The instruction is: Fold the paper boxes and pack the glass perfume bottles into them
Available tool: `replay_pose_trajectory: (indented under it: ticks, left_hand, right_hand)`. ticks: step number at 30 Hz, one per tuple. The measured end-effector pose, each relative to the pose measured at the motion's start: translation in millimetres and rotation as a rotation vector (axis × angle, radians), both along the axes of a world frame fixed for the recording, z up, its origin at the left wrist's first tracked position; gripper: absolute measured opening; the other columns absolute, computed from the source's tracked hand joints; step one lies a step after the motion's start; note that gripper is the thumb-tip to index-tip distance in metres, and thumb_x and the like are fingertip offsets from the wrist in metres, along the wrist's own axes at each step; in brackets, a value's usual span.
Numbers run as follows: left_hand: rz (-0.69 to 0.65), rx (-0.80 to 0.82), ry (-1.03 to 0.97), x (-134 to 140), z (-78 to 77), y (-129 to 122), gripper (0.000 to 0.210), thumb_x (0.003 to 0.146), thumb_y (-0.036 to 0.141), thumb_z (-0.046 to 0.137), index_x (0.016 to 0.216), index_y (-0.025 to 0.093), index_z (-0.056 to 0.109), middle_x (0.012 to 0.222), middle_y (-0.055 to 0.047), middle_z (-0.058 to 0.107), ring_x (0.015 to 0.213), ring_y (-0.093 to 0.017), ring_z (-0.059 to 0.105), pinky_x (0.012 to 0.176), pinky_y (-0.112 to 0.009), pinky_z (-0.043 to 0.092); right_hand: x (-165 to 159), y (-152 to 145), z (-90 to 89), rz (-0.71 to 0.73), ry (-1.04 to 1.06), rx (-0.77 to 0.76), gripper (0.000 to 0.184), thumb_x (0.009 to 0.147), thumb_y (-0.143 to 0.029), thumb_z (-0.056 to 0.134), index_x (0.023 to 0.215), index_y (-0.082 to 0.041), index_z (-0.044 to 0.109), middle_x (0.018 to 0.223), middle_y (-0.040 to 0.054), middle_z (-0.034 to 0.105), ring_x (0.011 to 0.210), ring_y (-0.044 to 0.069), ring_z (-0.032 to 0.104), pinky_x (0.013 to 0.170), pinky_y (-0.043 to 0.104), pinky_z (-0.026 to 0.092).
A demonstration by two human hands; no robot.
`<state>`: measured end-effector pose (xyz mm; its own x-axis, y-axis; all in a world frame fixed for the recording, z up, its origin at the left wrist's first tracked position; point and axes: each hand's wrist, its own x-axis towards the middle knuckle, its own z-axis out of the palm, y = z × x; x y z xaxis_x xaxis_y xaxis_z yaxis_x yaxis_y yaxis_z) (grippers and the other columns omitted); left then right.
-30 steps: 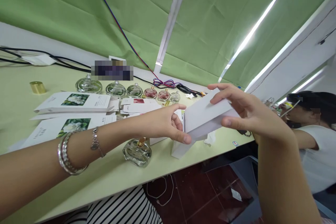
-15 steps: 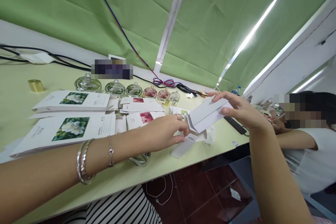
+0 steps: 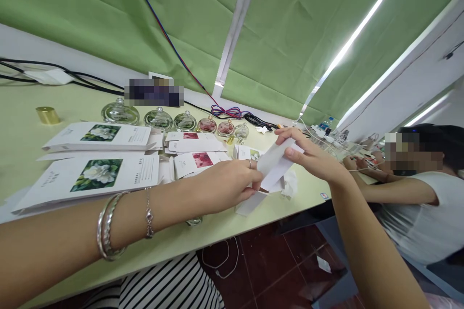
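My right hand [image 3: 311, 154] grips the upper end of a folded white cardboard piece [image 3: 273, 161], thumb on the near side and fingers over the top. The cardboard's lower end meets the open mouth of a small white box [image 3: 252, 203] lying tilted at the table's front edge. My left hand [image 3: 232, 183], with a ring and bracelets, has its fingers curled and closed at that mouth, holding the box's edge. My left fingers partly hide the box and where the two pieces meet. Crumpled white paper [image 3: 290, 183] lies just behind the box.
Flat boxes with white flowers [image 3: 99, 174] and boxes with pink pictures [image 3: 203, 160] lie to the left. Several round glass bottles [image 3: 158, 119] line the back, with a gold cap [image 3: 48, 115] at far left. Cables [image 3: 228, 113] run behind. A co-worker [image 3: 416, 203] sits at right.
My right hand has lowered the cardboard piece and moved it left, down into the box's mouth. My left fingers have closed in at the opening. The co-worker's arms have shifted.
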<state>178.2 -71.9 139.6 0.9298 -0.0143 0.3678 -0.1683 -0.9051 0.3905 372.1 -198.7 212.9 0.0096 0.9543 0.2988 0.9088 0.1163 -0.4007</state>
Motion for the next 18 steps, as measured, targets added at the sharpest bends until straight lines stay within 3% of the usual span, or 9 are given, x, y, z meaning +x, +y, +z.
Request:
replay_pose_trajectory:
  ticks: [7,10,13,16,18]
  left_hand:
    - [-0.004,0.093,-0.005,3,0.6,-1,0.014,0.087,0.012,0.055,0.083,0.018,0.067,0.091,-0.006,0.067,0.080,-0.020,0.063,0.063,-0.028,0.038]
    - [0.003,0.126,-0.001,4,1.8,-3,0.017,0.090,0.014,0.052,0.092,0.018,0.069,0.096,-0.008,0.069,0.084,-0.022,0.064,0.063,-0.030,0.039]
    - [0.018,0.147,-0.002,4,4.1,-4,0.018,0.093,0.020,0.051,0.092,0.018,0.069,0.097,-0.009,0.071,0.088,-0.023,0.065,0.065,-0.030,0.040]
    - [0.044,0.173,-0.003,3,4.2,-4,0.017,0.093,0.023,0.054,0.083,0.017,0.066,0.089,-0.007,0.070,0.082,-0.021,0.065,0.062,-0.029,0.039]
    - [0.057,0.194,-0.011,2,2.0,-4,0.014,0.091,0.021,0.055,0.082,0.018,0.065,0.087,-0.005,0.069,0.079,-0.020,0.065,0.060,-0.028,0.038]
  right_hand:
    - [-5,0,1.6,0.017,-0.101,-0.147,0.042,0.088,-0.064,0.054,0.111,-0.030,0.063,0.139,0.0097,0.049,0.134,0.032,0.043,0.104,0.051,0.043]
    - [-14,2,-13.3,0.096,-0.123,-0.222,0.051,0.090,-0.067,0.046,0.125,-0.033,0.060,0.146,0.0082,0.048,0.142,0.032,0.036,0.112,0.056,0.036]
    - [-23,-1,-37.3,0.130,-0.164,-0.262,0.060,0.093,-0.070,0.033,0.138,-0.035,0.051,0.158,0.0065,0.035,0.151,0.032,0.018,0.118,0.061,0.022]
    - [-29,-11,-60.2,0.014,-0.246,-0.068,0.067,0.095,-0.067,0.032,0.147,-0.027,0.038,0.162,0.0145,0.024,0.151,0.035,0.017,0.117,0.066,0.018]
    - [-31,-19,-71.7,-0.035,-0.300,0.148,0.061,0.097,-0.061,0.034,0.142,-0.020,0.042,0.152,0.0194,0.040,0.144,0.034,0.033,0.115,0.064,0.023]
